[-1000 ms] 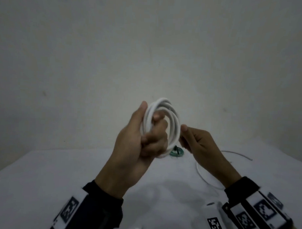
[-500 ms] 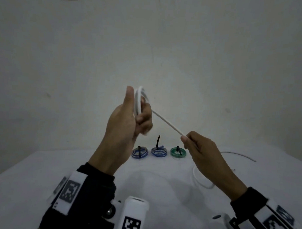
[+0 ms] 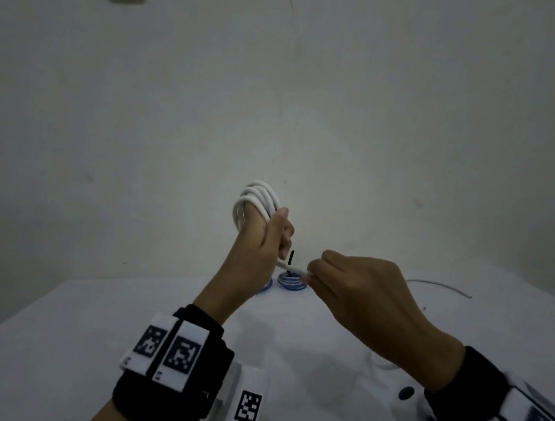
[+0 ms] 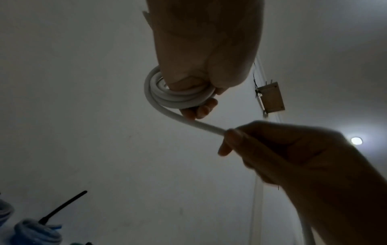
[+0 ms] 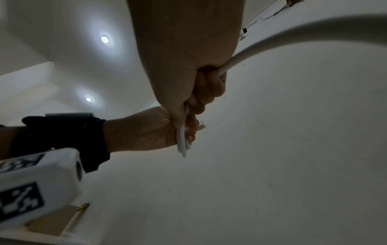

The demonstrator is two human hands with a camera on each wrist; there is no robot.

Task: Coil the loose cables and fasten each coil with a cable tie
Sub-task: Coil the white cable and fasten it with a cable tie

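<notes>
My left hand point(image 3: 269, 238) is raised above the table and grips a white cable coil point(image 3: 259, 198) of several loops wound round its fingers. The same coil point(image 4: 176, 97) shows under the left fist in the left wrist view. A short free stretch of cable point(image 3: 291, 268) runs from the coil down to my right hand point(image 3: 346, 285), which pinches it between thumb and fingers. The cable point(image 5: 261, 48) leaves the right fist and curves away. Its loose tail point(image 3: 440, 286) lies on the table at the right.
Two blue-and-white coils point(image 3: 292, 281) fastened with black cable ties point(image 3: 290, 259) sit at the table's far edge, behind my hands. The white table point(image 3: 76, 345) meets a plain wall. A wall box point(image 4: 271, 97) hangs up high.
The left hand has turned so the coil's loops face the camera, and the right hand has moved in close to it; the stretch of cable between them is much shorter.
</notes>
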